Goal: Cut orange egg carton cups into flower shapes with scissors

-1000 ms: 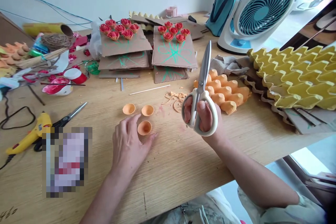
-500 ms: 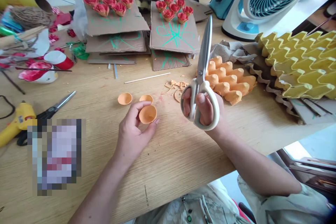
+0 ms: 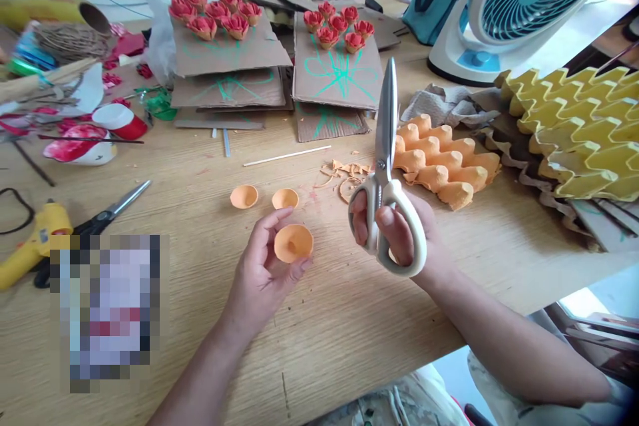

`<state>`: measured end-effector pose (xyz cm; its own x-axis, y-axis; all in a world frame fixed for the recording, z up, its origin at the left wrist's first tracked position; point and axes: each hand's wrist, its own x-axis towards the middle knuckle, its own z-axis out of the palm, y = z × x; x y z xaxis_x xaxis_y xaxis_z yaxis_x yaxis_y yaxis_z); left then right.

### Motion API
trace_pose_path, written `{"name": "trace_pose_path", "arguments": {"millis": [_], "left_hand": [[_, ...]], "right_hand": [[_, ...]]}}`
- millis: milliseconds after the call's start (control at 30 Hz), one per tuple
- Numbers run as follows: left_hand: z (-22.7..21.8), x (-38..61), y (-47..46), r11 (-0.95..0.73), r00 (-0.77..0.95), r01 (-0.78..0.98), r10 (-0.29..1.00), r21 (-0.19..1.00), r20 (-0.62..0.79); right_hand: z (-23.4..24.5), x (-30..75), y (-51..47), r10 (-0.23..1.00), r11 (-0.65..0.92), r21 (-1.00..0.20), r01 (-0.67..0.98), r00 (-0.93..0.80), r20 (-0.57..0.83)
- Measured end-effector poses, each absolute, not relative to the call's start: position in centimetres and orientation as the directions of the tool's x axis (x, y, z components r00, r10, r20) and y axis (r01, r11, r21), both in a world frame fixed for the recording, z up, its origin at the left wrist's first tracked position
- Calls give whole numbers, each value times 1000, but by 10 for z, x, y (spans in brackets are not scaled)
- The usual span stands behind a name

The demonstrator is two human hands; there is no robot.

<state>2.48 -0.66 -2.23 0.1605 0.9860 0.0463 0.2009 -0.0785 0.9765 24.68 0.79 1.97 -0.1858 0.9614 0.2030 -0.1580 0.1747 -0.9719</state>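
Between the fingers and thumb of my left hand (image 3: pixel 264 266) is an orange egg-carton cup (image 3: pixel 293 243), its hollow tipped towards me. My right hand (image 3: pixel 424 233) has thumb and fingers through the loops of white-handled scissors (image 3: pixel 387 166), whose blades point up and look closed together. Two more orange cups, a left one (image 3: pixel 244 196) and a right one (image 3: pixel 285 199), lie on the table just beyond my left hand. Behind the scissors sits a piece of orange egg carton (image 3: pixel 444 160), with orange trimmings (image 3: pixel 344 175) beside it.
Red paper flowers (image 3: pixel 217 10) stand on stacked cardboard (image 3: pixel 229 56) at the back. Yellow egg trays (image 3: pixel 584 126) and a fan (image 3: pixel 534 0) are on the right. Black scissors (image 3: pixel 112 212) and a yellow glue gun (image 3: pixel 37 239) lie left. A thin stick (image 3: pixel 287 156) lies mid-table.
My left hand has brought the cup slightly nearer and turned its opening more towards me. The scissors in my right hand have come a little lower. The whole view has shifted slightly.
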Motion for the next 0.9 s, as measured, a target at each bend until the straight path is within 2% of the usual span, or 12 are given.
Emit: {"name": "trace_pose_path", "arguments": {"millis": [200, 367, 500, 633, 700, 767, 833, 900], "left_hand": [[-12, 22, -5, 54, 249, 87, 966, 995, -74], [-15, 18, -2, 30, 181, 76, 983, 997, -43], [-17, 14, 0, 34, 176, -76, 984, 997, -20], [-13, 12, 0, 48, 197, -330, 980, 943, 19], [-11, 11, -1, 102, 245, -417, 970, 903, 3], [-11, 11, -2, 159, 295, -441, 955, 883, -24], [-11, 12, -2, 178, 318, -404, 947, 897, -45], [-10, 13, -2, 188, 319, -348, 945, 919, -72]], "right_hand": [[13, 246, 11, 958, 47, -993, -111, -275, 76], [9, 244, 16, 910, -28, -1000, 8, -413, -28], [2, 241, 15, 727, -287, -955, -73, -666, -168], [-10, 234, 11, 564, -488, -852, -190, -814, -141], [-15, 231, 11, 535, -539, -814, -216, -834, -133], [-16, 231, 12, 618, -483, -832, -273, -779, -103], [-12, 235, 16, 748, -341, -887, -312, -662, -54], [-5, 240, 19, 810, -198, -959, -203, -585, -43]]}}
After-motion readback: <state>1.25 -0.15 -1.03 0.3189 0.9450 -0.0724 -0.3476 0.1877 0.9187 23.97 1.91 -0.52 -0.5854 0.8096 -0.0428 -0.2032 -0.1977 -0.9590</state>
